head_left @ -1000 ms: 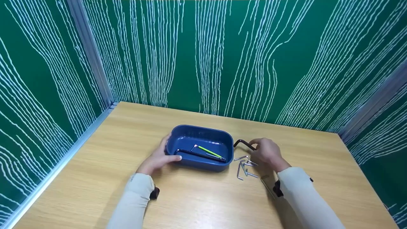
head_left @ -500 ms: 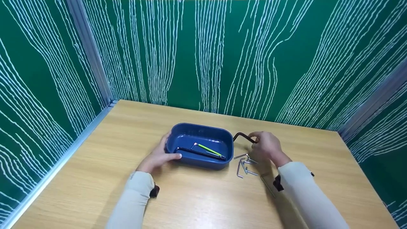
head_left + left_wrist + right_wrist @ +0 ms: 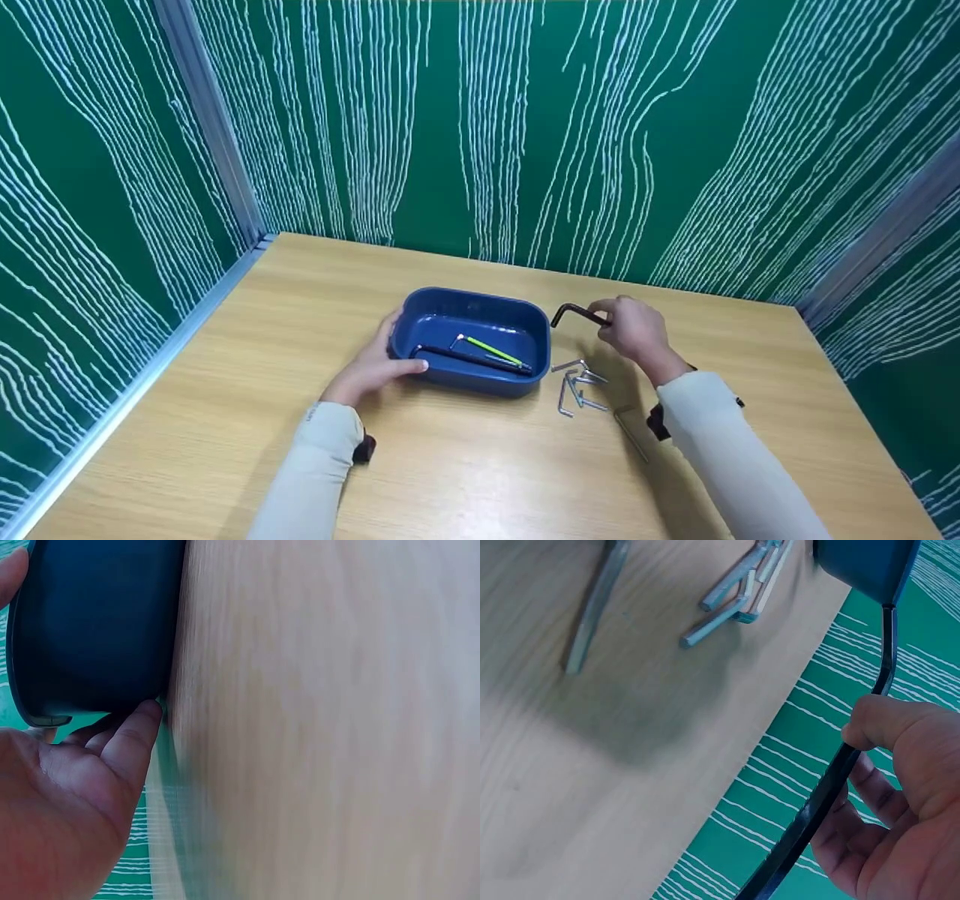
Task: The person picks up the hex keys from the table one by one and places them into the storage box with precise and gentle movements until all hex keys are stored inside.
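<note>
Black hex key (image 3: 801, 821) through clamped right grip (image 3: 634, 328), blue bin (image 3: 472, 381) in clamped left grip (image 3: 373, 369)

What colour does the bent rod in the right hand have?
The bent rod is black, seen best in the right wrist view.

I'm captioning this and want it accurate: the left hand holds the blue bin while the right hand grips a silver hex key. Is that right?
Not quite: the hex key that the right hand grips is black, not silver, as the head view shows. The left hand does hold the blue bin.
</note>
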Demonstrator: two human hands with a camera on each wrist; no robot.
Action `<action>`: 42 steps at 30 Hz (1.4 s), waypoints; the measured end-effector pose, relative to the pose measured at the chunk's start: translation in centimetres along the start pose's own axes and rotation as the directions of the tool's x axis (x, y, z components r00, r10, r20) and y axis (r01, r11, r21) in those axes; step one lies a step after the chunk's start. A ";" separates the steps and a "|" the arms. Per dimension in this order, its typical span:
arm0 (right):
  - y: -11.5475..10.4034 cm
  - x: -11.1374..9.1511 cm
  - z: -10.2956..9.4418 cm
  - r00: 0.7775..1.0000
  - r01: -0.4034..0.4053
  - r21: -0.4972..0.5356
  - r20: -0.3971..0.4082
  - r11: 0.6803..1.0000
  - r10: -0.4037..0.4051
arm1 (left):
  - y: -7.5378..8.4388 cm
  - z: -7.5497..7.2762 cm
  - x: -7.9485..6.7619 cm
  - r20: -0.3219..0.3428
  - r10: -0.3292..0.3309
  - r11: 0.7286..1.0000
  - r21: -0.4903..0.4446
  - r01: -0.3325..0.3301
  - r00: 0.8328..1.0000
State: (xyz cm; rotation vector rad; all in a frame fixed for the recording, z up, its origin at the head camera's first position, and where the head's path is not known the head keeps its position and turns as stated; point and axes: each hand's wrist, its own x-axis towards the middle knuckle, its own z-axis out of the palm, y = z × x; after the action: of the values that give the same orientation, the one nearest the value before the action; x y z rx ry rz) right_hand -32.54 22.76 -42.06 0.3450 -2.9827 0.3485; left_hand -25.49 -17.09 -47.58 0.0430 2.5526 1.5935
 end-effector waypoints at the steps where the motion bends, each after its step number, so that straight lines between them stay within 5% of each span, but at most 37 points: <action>1: -0.1 0.0 -0.1 1.000 0.002 -0.002 -0.004 1.000 -0.002 | 0.0 0.0 0.0 -0.001 -0.002 1.000 0.003 0.002 1.000; 11: -1.3 -0.1 -1.0 1.000 0.012 0.059 -0.021 0.998 -0.011 | 0.4 -0.1 -0.2 0.004 -0.056 0.998 0.001 0.056 0.998; 28: -5.5 0.8 -1.7 0.979 0.160 0.071 -0.141 0.985 -0.148 | -0.2 -0.1 0.1 0.005 0.018 1.000 -0.004 -0.018 1.000; 42: -9.5 1.4 -1.8 0.968 0.228 0.093 -0.123 0.969 -0.216 | -0.2 -0.1 0.1 0.001 0.019 1.000 -0.004 -0.019 1.000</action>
State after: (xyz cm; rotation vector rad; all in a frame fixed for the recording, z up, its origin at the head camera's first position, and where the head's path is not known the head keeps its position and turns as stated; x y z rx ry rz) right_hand -31.42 13.88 -38.10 0.6428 -2.7847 0.4859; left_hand -25.60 -17.25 -47.76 0.0681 2.5557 1.6041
